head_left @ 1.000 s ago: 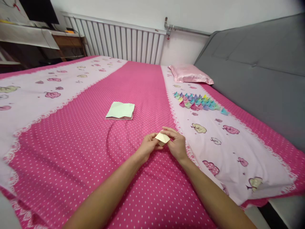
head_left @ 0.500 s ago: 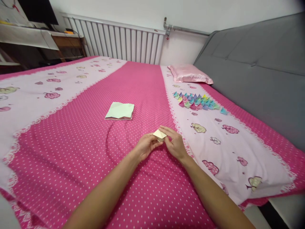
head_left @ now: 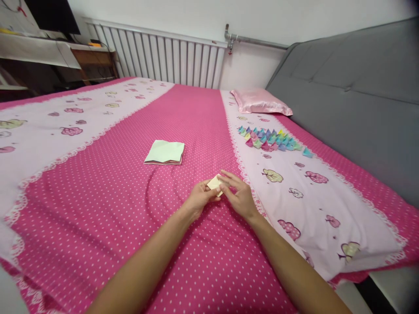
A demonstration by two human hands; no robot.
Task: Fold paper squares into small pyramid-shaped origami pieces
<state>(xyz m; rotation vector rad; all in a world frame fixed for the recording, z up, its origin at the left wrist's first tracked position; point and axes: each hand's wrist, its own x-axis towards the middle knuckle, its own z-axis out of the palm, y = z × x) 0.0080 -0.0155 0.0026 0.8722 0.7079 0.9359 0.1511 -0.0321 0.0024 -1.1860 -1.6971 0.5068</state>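
A small folded piece of pale yellow paper (head_left: 214,182) is held between both hands, just above the pink dotted bedspread. My left hand (head_left: 200,199) is closed on its left side, the thumb lying across the lower part. My right hand (head_left: 240,195) pinches the right side, thumb on the near face and fingers behind the upper edge; part of the paper is hidden by these fingers. Beyond my left hand lies a stack of square paper sheets (head_left: 164,152), the top one pale green.
To the right, several small folded paper pieces (head_left: 271,139) in many colours stand in rows on the bedspread (head_left: 196,113). Behind them are a pink pillow (head_left: 260,101) and a grey headboard (head_left: 353,87). A white radiator (head_left: 166,54) lines the wall; a monitor (head_left: 52,15) stands far left.
The yellow paper has been turned and tilted between my fingers, shifting slightly left. My right thumb has moved onto its near face. The stack and coloured pieces stay in place.
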